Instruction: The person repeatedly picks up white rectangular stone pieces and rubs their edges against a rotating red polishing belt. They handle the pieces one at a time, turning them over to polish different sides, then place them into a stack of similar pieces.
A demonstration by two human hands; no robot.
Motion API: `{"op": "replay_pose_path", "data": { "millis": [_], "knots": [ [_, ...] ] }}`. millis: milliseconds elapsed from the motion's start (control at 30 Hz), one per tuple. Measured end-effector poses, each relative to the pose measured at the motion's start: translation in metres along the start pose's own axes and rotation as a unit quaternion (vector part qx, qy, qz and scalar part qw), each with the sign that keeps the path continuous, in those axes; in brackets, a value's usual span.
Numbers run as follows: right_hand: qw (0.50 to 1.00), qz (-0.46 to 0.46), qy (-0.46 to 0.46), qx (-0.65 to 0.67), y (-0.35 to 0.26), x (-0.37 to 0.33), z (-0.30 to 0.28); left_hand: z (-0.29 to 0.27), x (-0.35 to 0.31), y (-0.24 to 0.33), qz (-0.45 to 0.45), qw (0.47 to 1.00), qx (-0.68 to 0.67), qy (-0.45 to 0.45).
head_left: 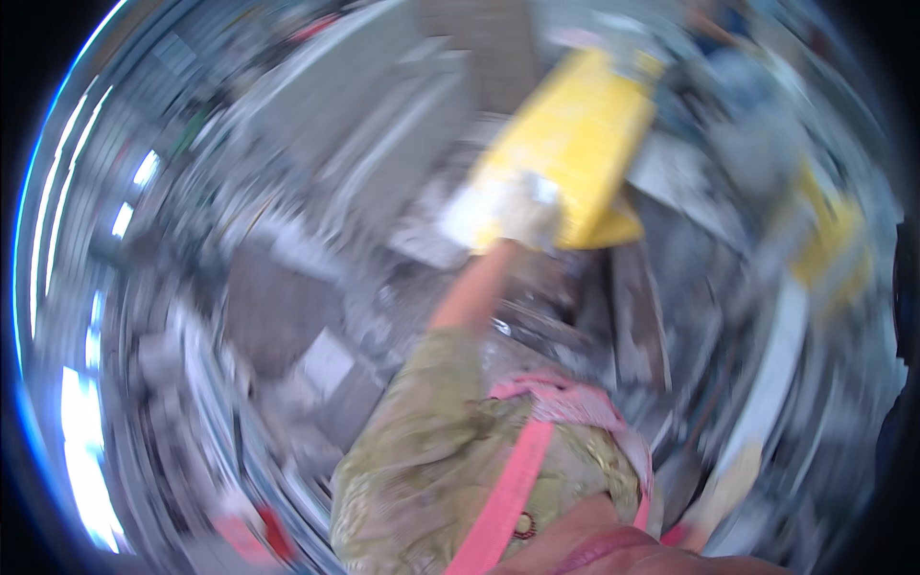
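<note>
My left arm, in an olive patterned sleeve, reaches forward. My left hand [527,213], in a pale glove, is closed at the near edge of a large yellow sack [585,144]. The sack slants away to the upper right and has a whitish patch beside the hand. Motion smears the fingers, so the exact grip is unclear. Low on the right is my right hand [730,487], also in a pale glove. It is close to the lower end of a long whitish strip [778,355]; whether it holds the strip cannot be made out.
Grey slab-like blocks [383,144] stand at the upper left. A brown panel [278,307] lies left of my arm, with a white block [328,361] near it. Another yellow thing [829,235] is blurred at the right. Part of another person [714,27] seems to show at the upper right.
</note>
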State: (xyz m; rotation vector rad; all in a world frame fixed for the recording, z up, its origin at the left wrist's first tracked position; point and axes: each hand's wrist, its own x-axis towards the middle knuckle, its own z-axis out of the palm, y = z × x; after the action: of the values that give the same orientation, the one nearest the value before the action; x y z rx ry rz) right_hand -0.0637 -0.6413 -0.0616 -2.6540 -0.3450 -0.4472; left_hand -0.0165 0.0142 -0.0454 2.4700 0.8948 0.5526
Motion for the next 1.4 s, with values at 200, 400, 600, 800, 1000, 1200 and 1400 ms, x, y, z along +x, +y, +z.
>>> {"op": "replay_pose_path", "data": {
  "millis": [200, 400, 600, 800, 1000, 1200, 1400],
  "knots": [
    [0.846, -0.256, 0.107, -0.455, 0.029, 0.025, 0.021, -0.029, 0.000, 0.042, -0.107, 0.994, 0.009, -0.027],
    [0.938, 0.027, -0.143, -0.314, 0.013, 0.049, 0.025, -0.034, -0.006, 0.041, -0.090, 0.996, -0.013, -0.009],
    [0.974, -0.059, -0.064, -0.210, 0.010, 0.054, -0.015, -0.045, 0.007, 0.030, -0.067, 0.989, 0.003, -0.134],
    [0.994, -0.054, -0.030, -0.086, -0.035, 0.084, 0.019, -0.052, 0.006, 0.017, 0.017, 0.987, 0.007, -0.159],
    [0.994, -0.016, -0.097, 0.047, -0.186, 0.131, 0.128, -0.052, 0.001, 0.013, 0.027, 0.985, -0.069, -0.157],
    [0.887, 0.025, -0.128, 0.444, -0.375, 0.153, 0.220, -0.059, 0.011, 0.002, 0.036, 0.968, -0.113, -0.222],
    [0.833, 0.121, -0.087, 0.533, -0.456, 0.147, 0.222, -0.045, 0.001, -0.001, 0.040, 0.972, -0.152, -0.172]
  ]
}}
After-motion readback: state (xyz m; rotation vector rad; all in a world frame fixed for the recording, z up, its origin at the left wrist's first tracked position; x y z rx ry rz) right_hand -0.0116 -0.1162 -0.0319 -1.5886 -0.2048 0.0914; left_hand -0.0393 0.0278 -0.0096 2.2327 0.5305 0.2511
